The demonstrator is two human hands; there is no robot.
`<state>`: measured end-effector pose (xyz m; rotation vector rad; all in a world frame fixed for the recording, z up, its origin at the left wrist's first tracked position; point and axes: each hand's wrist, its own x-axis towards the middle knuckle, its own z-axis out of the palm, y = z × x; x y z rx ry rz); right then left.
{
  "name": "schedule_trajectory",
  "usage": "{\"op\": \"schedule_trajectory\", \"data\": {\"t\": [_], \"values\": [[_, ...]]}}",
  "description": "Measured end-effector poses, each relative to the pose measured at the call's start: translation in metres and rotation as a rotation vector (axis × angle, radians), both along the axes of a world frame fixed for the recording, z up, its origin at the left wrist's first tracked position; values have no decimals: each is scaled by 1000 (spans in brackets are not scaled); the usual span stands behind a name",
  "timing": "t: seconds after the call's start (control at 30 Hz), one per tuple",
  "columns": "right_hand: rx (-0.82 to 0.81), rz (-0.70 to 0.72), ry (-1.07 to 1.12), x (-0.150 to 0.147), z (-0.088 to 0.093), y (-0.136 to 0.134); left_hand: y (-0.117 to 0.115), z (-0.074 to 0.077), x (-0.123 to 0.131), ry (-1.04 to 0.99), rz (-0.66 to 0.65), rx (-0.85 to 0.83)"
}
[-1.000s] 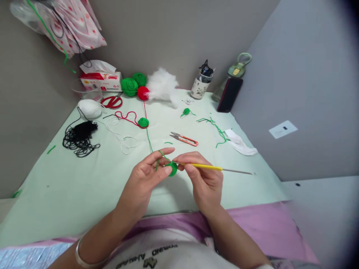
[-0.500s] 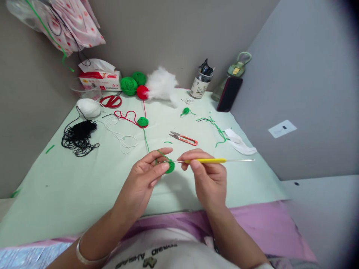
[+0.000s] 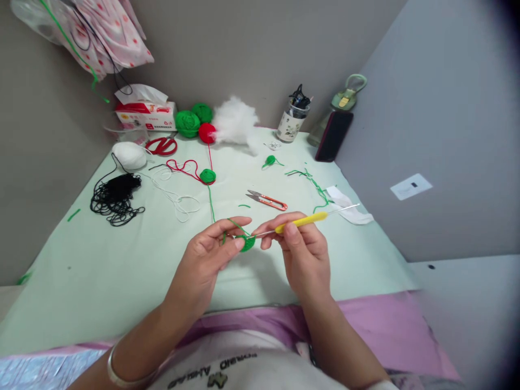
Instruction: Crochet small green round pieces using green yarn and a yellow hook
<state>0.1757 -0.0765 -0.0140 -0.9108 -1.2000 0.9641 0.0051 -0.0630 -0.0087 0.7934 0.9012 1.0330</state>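
Note:
A small round piece of green crochet is pinched between the thumb and fingers of my left hand. Green yarn loops over that hand's raised index finger and runs back to a small green yarn ball. My right hand grips a crochet hook by its yellow handle. The hook's metal tip meets the crochet piece at its upper edge; the exact stitch is too small to make out. Beyond my hands lie orange-handled thread snips.
Black yarn, white yarn and red scissors lie at left. Behind stand a tissue box, green yarn balls, a red ball and white stuffing. A pen cup, phone and bottle stand at back right.
The crochet hook has tilted, its far end rising and shifting slightly left. My right hand has turned with it. My left hand keeps its hold on the green piece.

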Motion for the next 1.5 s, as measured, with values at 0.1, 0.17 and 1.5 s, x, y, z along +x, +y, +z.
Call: {"op": "schedule_trajectory", "data": {"t": [0.1, 0.17, 1.5], "values": [[46, -34, -87, 0, 3, -5, -1, -2, -1, 13, 3, 23], [114, -73, -197, -1, 4, -10, -3, -4, -1, 43, 17, 72], [292, -152, -341, -8, -2, -8, -3, 0, 8, -113, -3, 37]]}}
